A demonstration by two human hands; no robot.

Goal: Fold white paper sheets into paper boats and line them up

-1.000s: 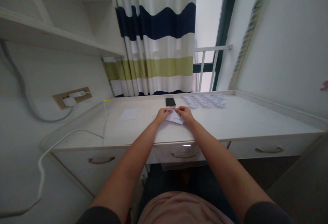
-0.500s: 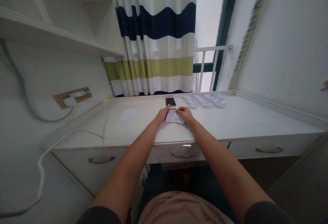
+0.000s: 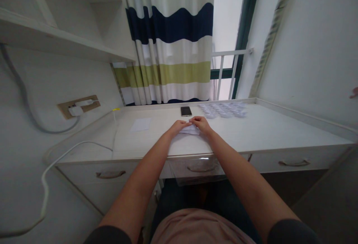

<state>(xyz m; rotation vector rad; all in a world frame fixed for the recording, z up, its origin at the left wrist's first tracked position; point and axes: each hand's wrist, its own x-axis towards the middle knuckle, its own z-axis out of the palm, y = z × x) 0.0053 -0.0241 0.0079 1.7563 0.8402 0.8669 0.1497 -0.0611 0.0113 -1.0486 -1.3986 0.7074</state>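
One piece of white paper (image 3: pixel 190 130) spans the gap between your two hands, its near edge showing on your side of the fingertips; whether it lies flat or is slightly lifted cannot be told. By its look, it should be very light, thin and flexible, stiffer where layers overlap, easy to crease or tear, and perhaps inclined to slide on a smooth surface. Its edges and doubled parts look like the best places for a fingertip pinch, with little pressure needed.

Your left hand (image 3: pixel 178 126) is mostly closed, thumb and fingers drawn together on the paper's left part and far edge. Your right hand (image 3: pixel 201 124) curls in from the opposite side, its fingertips gathered in a pinch at the paper's upper edge, almost meeting those of the left. Exactly which layer each finger grips is too small to tell.

Just beyond your fingertips, a dark-screened phone (image 3: pixel 186 111) lies on the white desk (image 3: pixel 279 124) that runs beneath both hands. Beyond your right hand and off to its right, a group of white folded paper pieces (image 3: pixel 223 110) sits in rows, near the desk's back edge. Well to the left of your left hand, flat white paper (image 3: pixel 140 124) lies apart. Farther beyond both hands hangs a striped curtain (image 3: pixel 179 50).
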